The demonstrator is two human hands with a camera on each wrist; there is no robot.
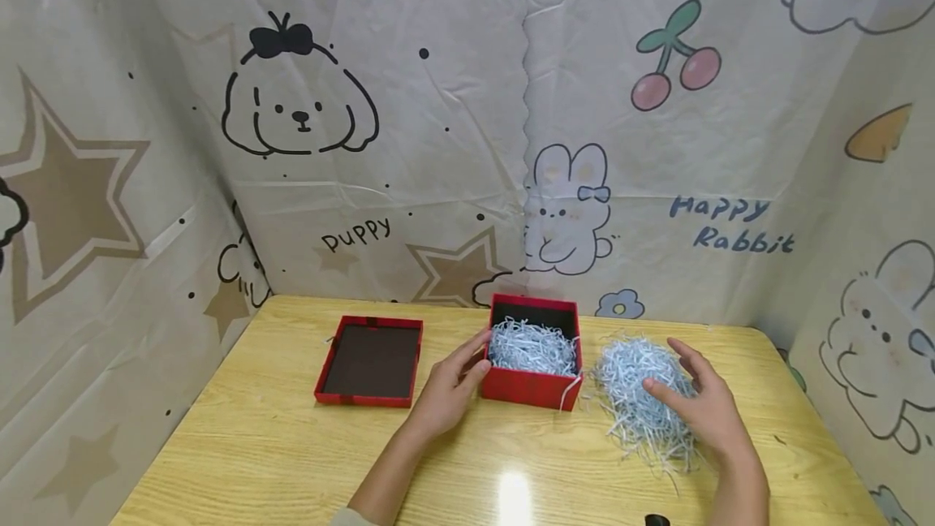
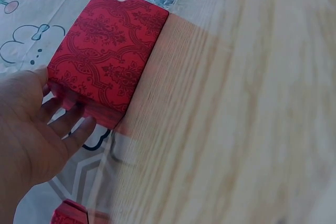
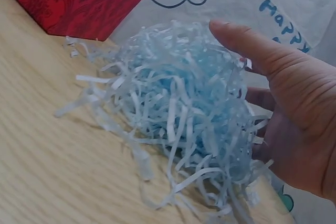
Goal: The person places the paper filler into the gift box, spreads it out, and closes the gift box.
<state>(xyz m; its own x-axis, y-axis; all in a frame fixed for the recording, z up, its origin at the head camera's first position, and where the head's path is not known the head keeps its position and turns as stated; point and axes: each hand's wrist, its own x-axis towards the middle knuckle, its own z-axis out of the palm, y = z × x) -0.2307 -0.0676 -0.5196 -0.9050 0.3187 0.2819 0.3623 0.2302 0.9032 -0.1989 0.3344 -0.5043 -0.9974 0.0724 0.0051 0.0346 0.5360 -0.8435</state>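
Note:
A red patterned box (image 1: 532, 389) stands on the table with pale blue shredded paper (image 1: 533, 347) inside it. My left hand (image 1: 447, 393) rests its fingers along the box's left side, with the thumb near the front corner. In the left wrist view those fingers (image 2: 73, 124) are loosely extended against the box (image 2: 110, 51). Right of the box lies a loose heap of the same shredded paper (image 1: 635, 388). Beside the heap is my right hand (image 1: 704, 408), thumb and fingers spread around its right side. In the right wrist view the hand (image 3: 299, 114) partly hides behind the heap (image 3: 184, 108).
A red-rimmed lid (image 1: 372, 360) with a dark inside lies left of the box. Several stray strips trail off the heap and one hangs over the box's front edge. A small black object (image 1: 657, 519) shows at the table's near edge. Printed cloth (image 1: 453, 104) hangs behind.

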